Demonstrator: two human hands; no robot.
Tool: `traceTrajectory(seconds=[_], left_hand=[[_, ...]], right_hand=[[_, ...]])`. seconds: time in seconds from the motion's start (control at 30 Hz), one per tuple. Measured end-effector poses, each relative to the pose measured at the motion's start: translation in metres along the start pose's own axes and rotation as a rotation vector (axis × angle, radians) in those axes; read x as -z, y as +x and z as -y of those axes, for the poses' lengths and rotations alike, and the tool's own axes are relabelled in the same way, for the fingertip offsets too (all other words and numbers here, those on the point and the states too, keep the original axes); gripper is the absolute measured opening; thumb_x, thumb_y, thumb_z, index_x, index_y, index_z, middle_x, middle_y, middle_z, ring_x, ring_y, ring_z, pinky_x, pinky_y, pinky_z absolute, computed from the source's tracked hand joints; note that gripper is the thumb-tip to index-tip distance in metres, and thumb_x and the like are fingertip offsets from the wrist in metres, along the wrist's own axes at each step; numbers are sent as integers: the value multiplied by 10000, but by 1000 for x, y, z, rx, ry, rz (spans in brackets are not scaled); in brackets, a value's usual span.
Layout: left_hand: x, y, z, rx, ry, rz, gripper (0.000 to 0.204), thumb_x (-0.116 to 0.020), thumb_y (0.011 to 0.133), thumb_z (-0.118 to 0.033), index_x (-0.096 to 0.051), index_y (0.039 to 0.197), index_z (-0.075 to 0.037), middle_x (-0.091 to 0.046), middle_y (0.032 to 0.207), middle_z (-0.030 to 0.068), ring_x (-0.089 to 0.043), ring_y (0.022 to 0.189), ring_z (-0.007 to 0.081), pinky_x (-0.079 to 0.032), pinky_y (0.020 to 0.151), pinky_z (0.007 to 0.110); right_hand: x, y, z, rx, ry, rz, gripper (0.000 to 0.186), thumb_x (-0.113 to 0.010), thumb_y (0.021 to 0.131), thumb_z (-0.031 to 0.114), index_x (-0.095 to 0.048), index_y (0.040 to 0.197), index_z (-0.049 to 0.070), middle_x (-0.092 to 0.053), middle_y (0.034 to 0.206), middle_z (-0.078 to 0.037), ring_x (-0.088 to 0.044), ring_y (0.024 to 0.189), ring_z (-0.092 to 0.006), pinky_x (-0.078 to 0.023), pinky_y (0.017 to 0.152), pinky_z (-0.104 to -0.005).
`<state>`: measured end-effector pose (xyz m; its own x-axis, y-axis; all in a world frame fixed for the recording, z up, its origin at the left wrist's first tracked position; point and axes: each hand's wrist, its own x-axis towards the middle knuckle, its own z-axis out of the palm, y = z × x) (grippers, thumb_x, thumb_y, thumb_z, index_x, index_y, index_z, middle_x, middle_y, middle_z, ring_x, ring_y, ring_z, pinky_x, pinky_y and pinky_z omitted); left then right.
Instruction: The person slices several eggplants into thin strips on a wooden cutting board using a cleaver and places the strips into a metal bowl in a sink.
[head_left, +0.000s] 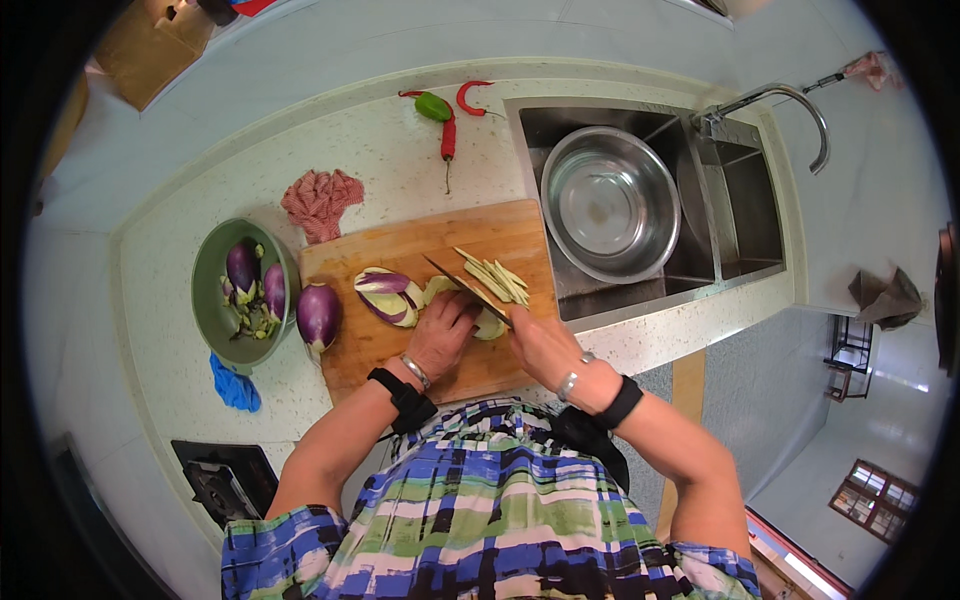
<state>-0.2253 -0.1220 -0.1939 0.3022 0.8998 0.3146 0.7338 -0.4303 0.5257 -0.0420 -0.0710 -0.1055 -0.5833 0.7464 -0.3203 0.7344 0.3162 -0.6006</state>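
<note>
My right hand grips a kitchen knife, its blade slanting up to the left over a wooden cutting board. Curled fingers of my left hand press pale eggplant slices against the board, right beside the blade. Beyond the knife lies a small pile of cut eggplant strips. A partly peeled eggplant, striped purple and white, rests just left of my left hand. At the board's left edge sits a whole purple eggplant. The fingers partly hide the slices.
A green bowl with eggplants and trimmings stands left of the board. A red checked cloth, blue cloth, green pepper and red chillies lie on the counter. To the right, a steel basin sits in the sink near the faucet.
</note>
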Motion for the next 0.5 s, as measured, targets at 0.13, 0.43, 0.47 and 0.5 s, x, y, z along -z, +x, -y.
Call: traceTrajectory(seconds=[0.13,0.43,0.47,0.5], left_hand=[[2,0,1,12,1,0,381,-630,670,-58,-550,1041,-27,-498,1110,124,-464,1035,319,-423,879,405],[2,0,-1,6,-43,27,381,-642,671,-61,-539,1036,-23,-489,1116,129,-464,1025,319,-419,880,395],[5,0,-1,17,-46,49,381,-644,672,-64,-538,1036,-21,-488,1114,133,-464,1023,320,-419,880,393],[6,-1,-1,10,-38,46,381,-644,672,-64,-538,1036,-21,-488,1114,133,-464,1023,320,-419,880,393]], right_hand=[[-8,8,-4,9,-2,-17,114,-506,814,71,-443,862,-11,-565,654,-250,-547,633,-446,-422,548,-508],[-17,2,-9,-74,-27,26,130,-524,804,82,-447,855,-9,-569,674,-258,-551,658,-451,-430,567,-509],[-21,7,-9,-74,-15,-9,136,-532,800,83,-447,857,-8,-569,677,-260,-550,662,-453,-431,571,-510],[-20,10,-12,-69,-14,-19,136,-532,800,83,-447,857,-8,-569,677,-260,-550,662,-453,-431,571,-510]])
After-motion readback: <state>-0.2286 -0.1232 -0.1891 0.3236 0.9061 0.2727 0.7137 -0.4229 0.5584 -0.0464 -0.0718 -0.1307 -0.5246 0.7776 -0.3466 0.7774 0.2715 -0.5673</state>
